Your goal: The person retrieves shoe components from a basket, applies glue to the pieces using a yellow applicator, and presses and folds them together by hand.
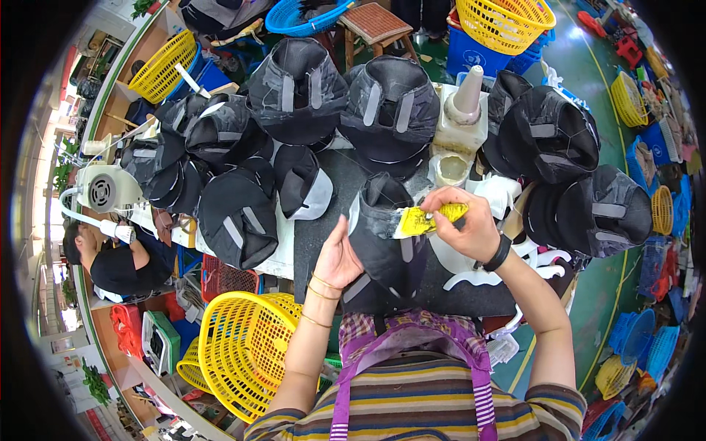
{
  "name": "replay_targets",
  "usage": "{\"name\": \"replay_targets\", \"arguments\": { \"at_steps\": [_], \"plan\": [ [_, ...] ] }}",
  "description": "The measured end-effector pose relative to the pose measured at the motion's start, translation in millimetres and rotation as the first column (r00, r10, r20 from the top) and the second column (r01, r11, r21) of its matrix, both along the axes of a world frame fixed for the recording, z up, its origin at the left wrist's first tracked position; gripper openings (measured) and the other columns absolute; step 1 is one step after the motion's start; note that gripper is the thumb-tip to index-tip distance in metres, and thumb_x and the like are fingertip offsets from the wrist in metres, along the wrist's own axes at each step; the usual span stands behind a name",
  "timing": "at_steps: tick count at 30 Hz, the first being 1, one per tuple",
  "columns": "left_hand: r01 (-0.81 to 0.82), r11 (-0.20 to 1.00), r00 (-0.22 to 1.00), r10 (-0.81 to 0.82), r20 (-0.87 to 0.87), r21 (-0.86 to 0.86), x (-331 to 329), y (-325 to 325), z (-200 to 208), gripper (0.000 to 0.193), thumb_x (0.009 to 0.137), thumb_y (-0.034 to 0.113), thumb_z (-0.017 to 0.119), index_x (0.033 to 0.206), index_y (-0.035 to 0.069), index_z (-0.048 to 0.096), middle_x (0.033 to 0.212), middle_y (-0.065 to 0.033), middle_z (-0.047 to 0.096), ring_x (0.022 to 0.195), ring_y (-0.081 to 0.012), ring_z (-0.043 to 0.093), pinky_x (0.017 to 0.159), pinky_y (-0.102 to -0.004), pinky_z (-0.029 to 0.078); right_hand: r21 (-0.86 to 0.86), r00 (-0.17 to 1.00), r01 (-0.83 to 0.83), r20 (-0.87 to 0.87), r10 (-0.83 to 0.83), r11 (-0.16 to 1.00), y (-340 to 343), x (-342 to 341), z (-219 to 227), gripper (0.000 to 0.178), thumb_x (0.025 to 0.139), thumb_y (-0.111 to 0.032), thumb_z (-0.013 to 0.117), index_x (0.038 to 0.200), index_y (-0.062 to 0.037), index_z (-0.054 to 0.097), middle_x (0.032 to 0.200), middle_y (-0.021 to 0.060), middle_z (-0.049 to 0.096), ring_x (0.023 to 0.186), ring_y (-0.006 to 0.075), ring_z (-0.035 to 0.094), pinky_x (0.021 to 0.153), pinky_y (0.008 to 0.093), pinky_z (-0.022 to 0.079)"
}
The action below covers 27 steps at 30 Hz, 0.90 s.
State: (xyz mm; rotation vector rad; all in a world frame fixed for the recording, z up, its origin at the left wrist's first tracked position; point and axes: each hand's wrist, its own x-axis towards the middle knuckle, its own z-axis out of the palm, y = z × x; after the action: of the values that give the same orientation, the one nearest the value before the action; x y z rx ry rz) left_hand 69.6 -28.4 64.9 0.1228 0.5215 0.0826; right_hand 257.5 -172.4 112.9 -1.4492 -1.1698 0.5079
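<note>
In front of me, a black cap (390, 257) with grey strips lies on the dark work surface. My left hand (338, 257) holds it at its left side, thumb pointing up and the other fingers partly hidden by the cap. Pinched in my right hand (471, 229) is a brush with a yellow handle (450, 213). Its whitish tip meets the upper part of the cap, where a pale wet-looking smear shows. Just beyond my right hand stands an open pot (451, 169) with pale stuff in it.
More black caps stand around the work surface, such as one at the back (298, 92) and stacked ones on the right (607, 213). A pale cone-topped stand (467, 99) rises behind the pot. A yellow basket (246, 345) is at lower left. Another person (121, 261) sits far left.
</note>
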Motion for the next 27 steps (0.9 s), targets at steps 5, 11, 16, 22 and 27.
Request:
{"name": "replay_targets", "arguments": {
  "at_steps": [5, 11, 16, 22, 27],
  "plan": [
    [-0.143, 0.989, 0.987, 0.139, 0.080, 0.043, -6, -36, -6, 0.066, 0.089, 0.053, 0.032, 0.129, 0.001, 0.035, 0.128, -0.0156, 0.044, 0.117, -0.0288, 0.044, 0.099, -0.0423, 0.033, -0.073, 0.998, 0.067, 0.010, -0.066, 0.995, 8, -16, -12, 0.009, 0.074, 0.000, 0.059, 0.081, 0.0009, 0.055, 0.084, 0.0104, 0.061, 0.079, 0.0180, 0.060, 0.069, 0.0268, 0.048],
    [-0.115, 0.993, 0.993, 0.115, 0.009, 0.003, -16, -24, -21, 0.047, 0.091, 0.036, 0.034, 0.121, 0.001, 0.047, 0.121, -0.0141, 0.051, 0.111, -0.0289, 0.049, 0.098, -0.0412, 0.035, -0.196, 0.958, 0.279, 0.120, -0.260, 0.940, 5, 13, -41, 0.015, 0.077, -0.013, 0.062, 0.074, 0.0007, 0.056, 0.063, 0.0130, 0.058, 0.056, 0.0235, 0.059, 0.053, 0.0308, 0.046],
    [-0.093, 0.994, 0.992, 0.088, -0.090, -0.050, -21, -17, -30, 0.047, 0.091, 0.036, 0.038, 0.121, 0.002, 0.047, 0.121, -0.0138, 0.052, 0.108, -0.0276, 0.051, 0.096, -0.0400, 0.038, -0.235, 0.803, 0.522, 0.458, -0.380, 0.820, -1, 70, -63, 0.022, 0.076, -0.017, 0.066, 0.071, 0.0017, 0.055, 0.062, 0.0146, 0.056, 0.052, 0.0247, 0.057, 0.049, 0.0327, 0.044],
    [-0.062, 0.951, 0.989, 0.100, -0.111, 0.304, -41, 3, -35, 0.064, 0.088, 0.055, 0.034, 0.123, 0.002, 0.044, 0.121, -0.0138, 0.051, 0.110, -0.0252, 0.050, 0.094, -0.0365, 0.040, -0.094, 0.764, 0.559, 0.445, -0.467, 0.824, 4, 73, -54, 0.027, 0.075, -0.020, 0.068, 0.069, 0.0024, 0.054, 0.063, 0.0139, 0.055, 0.053, 0.0261, 0.055, 0.051, 0.0328, 0.043],
    [0.100, 0.480, 0.991, 0.028, -0.128, 0.871, -78, -20, -35, 0.063, 0.082, 0.012, 0.059, 0.135, 0.002, 0.025, 0.130, -0.0098, 0.039, 0.120, -0.0193, 0.038, 0.100, -0.0303, 0.029, -0.255, 0.865, 0.427, 0.394, -0.310, 0.868, -3, 84, -70, 0.031, 0.076, -0.024, 0.066, 0.070, 0.0055, 0.057, 0.064, 0.0180, 0.057, 0.057, 0.0309, 0.057, 0.052, 0.0359, 0.043]
  ]
}}
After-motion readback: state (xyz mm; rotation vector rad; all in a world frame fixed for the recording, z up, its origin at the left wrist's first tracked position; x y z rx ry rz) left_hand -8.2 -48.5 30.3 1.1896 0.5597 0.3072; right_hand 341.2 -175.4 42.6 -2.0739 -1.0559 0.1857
